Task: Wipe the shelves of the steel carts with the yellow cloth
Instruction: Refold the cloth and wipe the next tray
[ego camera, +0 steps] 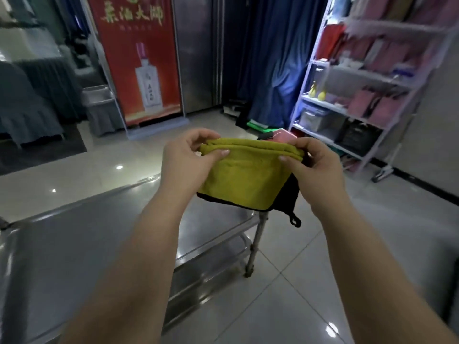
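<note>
- Grey draped furniture (27, 108) is standing at the far left, on a dark mat.
- A steel cart (74, 244) is occupying the lower left. Its top shelf is showing bare, reflective metal, and two lower shelves (213, 264) are showing beneath it at the right end.
- A red banner stand (139, 58) is standing behind the cart. It is displaying large gold Chinese characters across the top, too blurred to read with confidence, and a white bottle (148, 88) with a purple cap. The label on that bottle is not legible.
- The left hand (183, 160) is pinching the upper left edge of the yellow cloth (243, 180), with the thumb pressing on the near face and the fingers curling behind.
- The yellow cloth is hanging folded between both hands, raised over the far right corner of the cart. A black backing and a black hanging loop (295, 220) are showing at its lower right.
- The right hand (315, 165) is pinching the upper right edge in the same way.
- A blue curtain (273, 70) is hanging behind the hands.
- A white shelving rack (367, 75) is standing at the right, holding pink bags (372, 105) and small yellow bottles (318, 93).
</note>
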Demonstrator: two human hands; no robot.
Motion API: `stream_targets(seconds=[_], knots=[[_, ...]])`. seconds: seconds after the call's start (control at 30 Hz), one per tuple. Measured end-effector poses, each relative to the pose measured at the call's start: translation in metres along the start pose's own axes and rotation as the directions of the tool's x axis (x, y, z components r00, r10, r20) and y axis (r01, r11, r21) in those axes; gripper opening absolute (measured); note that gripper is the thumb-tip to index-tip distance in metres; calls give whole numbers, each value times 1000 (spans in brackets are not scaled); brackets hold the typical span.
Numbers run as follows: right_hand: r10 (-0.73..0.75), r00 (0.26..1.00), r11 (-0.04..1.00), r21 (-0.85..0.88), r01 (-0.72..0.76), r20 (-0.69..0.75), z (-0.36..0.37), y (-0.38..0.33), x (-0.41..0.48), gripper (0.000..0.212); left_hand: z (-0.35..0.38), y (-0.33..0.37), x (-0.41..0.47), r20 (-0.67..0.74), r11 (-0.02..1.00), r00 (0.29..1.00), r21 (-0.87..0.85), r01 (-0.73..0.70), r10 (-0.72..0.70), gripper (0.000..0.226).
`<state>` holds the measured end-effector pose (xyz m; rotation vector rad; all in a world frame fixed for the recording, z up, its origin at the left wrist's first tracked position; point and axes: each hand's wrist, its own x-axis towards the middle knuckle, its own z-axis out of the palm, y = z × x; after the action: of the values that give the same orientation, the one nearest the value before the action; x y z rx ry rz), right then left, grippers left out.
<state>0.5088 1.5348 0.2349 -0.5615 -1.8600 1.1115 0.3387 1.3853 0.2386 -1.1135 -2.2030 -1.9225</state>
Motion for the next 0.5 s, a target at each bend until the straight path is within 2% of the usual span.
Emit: stream_targets(seconds=[0.23,0.37,0.5], knots=[[-50,991,998,-37,46,-125,-117,37,57,30,135,47,34,64,997,995,-32,-76,77,23],[-99,989,993,-69,92,-108,-183,70,100,27,216,65,55,24,991,992,-44,-123,124,24],[-113,991,990,-90,107,-66,-234,111,153,32,292,69,75,10,995,997,-64,-77,78,24]])
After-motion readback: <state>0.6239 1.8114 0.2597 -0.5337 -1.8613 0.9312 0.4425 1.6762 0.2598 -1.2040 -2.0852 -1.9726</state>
